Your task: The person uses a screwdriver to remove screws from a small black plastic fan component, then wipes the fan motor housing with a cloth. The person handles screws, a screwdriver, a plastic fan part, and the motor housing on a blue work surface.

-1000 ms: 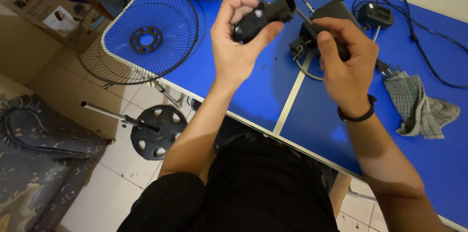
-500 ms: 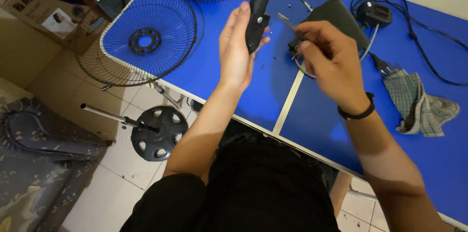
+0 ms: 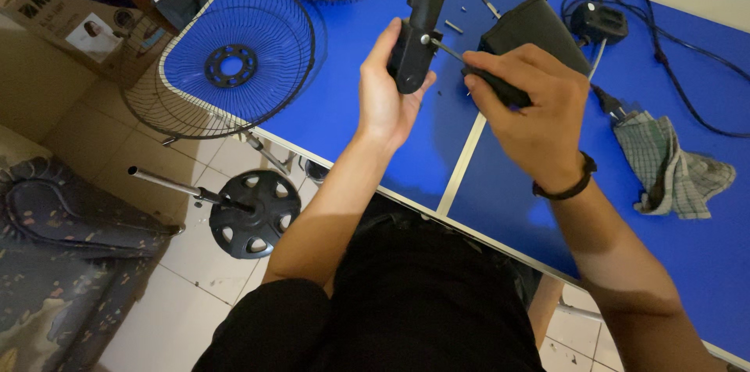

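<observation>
At far left, on the tiled floor, lies a round black fan base with a metal pole (image 3: pixel 246 212). Above it, a round black wire fan guard (image 3: pixel 226 67) overhangs the left edge of the blue folding surface (image 3: pixel 336 122). At upper centre, the left hand (image 3: pixel 387 94) is clamped around a black plastic fan neck piece (image 3: pixel 414 48), which has turned from lying crosswise a second ago to standing upright. The right hand (image 3: pixel 535 106) grips a black-handled screwdriver (image 3: pixel 476 75), whose tip has now come into the piece's side; a second ago it was apart. Small loose screws (image 3: pixel 453 26) lie just beyond. Open blue room lies below the hands; a checked cloth (image 3: pixel 672 173) and black power cord (image 3: pixel 664 51) crowd the right.
</observation>
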